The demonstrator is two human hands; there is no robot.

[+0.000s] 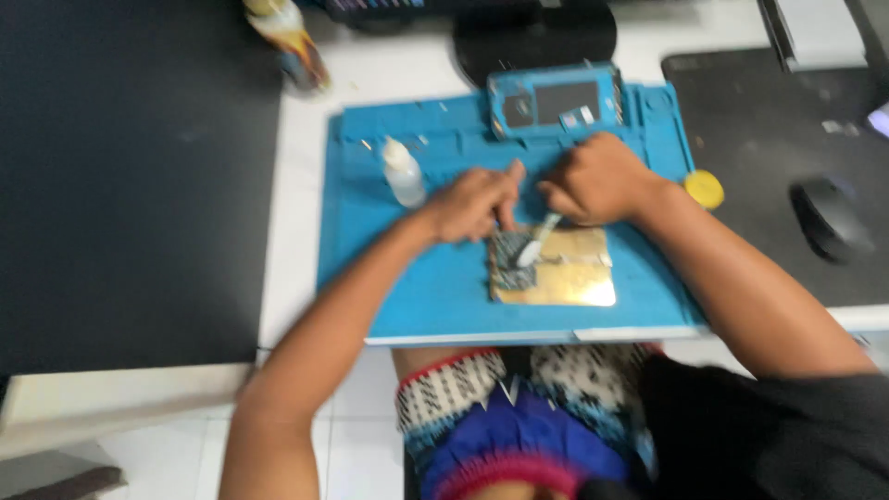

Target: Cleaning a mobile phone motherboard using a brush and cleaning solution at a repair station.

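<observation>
Right hand closed around a small brush, bristle end down on a dark circuit board. Left hand partly curled, fingertips pressing the board's upper edge. Board lying at the left of a gold-coloured plate, both near the middle of a blue work mat on the white bench. Just left of the left hand, a small white dropper bottle, upright. At the mat's far edge, an opened phone. Off the mat to the right, a yellow cap and a black mouse.
</observation>
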